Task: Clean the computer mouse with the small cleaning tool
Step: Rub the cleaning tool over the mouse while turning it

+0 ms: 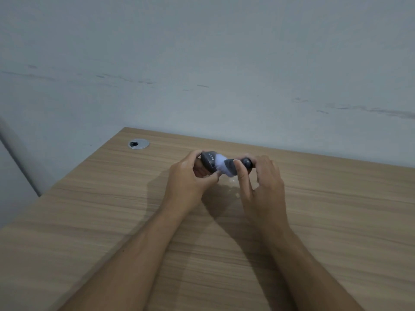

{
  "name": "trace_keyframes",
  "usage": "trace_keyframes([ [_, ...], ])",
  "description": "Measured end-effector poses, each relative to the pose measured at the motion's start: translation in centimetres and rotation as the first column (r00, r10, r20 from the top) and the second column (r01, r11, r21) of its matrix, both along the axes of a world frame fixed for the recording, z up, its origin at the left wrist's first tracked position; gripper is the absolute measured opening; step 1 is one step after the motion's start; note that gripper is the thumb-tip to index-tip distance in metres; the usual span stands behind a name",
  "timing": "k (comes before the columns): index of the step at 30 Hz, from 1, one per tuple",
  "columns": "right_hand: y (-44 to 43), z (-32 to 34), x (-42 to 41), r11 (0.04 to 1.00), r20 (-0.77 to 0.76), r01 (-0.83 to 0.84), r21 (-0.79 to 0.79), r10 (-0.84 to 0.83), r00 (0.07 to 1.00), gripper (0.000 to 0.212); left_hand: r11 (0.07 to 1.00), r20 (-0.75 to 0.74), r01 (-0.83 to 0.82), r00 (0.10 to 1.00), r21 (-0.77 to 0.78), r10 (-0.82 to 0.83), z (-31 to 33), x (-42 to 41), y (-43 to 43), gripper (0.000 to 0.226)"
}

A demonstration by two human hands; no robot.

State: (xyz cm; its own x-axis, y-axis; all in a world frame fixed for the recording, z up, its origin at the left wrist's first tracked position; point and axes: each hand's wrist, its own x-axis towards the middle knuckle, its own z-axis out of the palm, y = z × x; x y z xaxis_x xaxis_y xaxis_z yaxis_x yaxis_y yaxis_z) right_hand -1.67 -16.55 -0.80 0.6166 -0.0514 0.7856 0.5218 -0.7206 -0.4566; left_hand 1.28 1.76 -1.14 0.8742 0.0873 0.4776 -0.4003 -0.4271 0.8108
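Above the tabletop (314, 221), right of the cable grommet (138, 144): computer mouse (207, 162) clamped in left hand (188, 182), fingers curled shut on it, likely tilted to expose its surface. Right hand (262, 185) pinches the small cleaning tool (238, 164), white bristles on the mouse. Blurred, probably mid-stroke.

- Computer mouse (207, 161), dark body, held in the left hand (188, 176): one short line of pale printed characters on the upturned face, near the end away from the brush. The print is blurred and cannot be read with any certainty; neither brand nor number can be made out.
- No other readable text, label, number or sign.
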Motion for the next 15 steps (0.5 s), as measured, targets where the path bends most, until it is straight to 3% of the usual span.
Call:
trace_keyframes([
  [3, -0.3, 0.2, 0.1, 0.994, -0.035, 0.037, 0.104, -0.033, 0.999, 0.016, 0.992, -0.098, 0.023, 0.995, -0.126, -0.035, -0.1, -0.1, 0.0, 0.043],
  [6, 0.5, 0.6, -0.8, 0.997, 0.014, -0.067, 0.022, 0.067, 0.998, 0.015, 0.993, -0.169, 0.020, 0.985, -0.120, -0.041, -0.2, 0.1, 0.0, 0.038],
  [8, 0.6, 0.3, -0.5, 0.996, 0.008, -0.088, -0.008, 0.089, 0.996, 0.014, 0.987, -0.183, 0.037, 0.981, -0.155, -0.066, -0.3, 0.2, 0.1, 0.037],
  [12, -0.8, -0.1, 0.6, 0.991, -0.061, 0.048, 0.126, -0.040, 0.997, 0.014, 0.953, -0.182, 0.060, 0.976, -0.297, -0.118, -0.3, 0.2, 0.3, 0.034],
  [15, -0.7, 0.4, -0.2, 0.991, -0.052, -0.020, 0.136, 0.028, 0.998, 0.016, 0.937, -0.196, 0.087, 0.967, -0.337, -0.160, -0.3, 0.2, 0.1, 0.033],
])
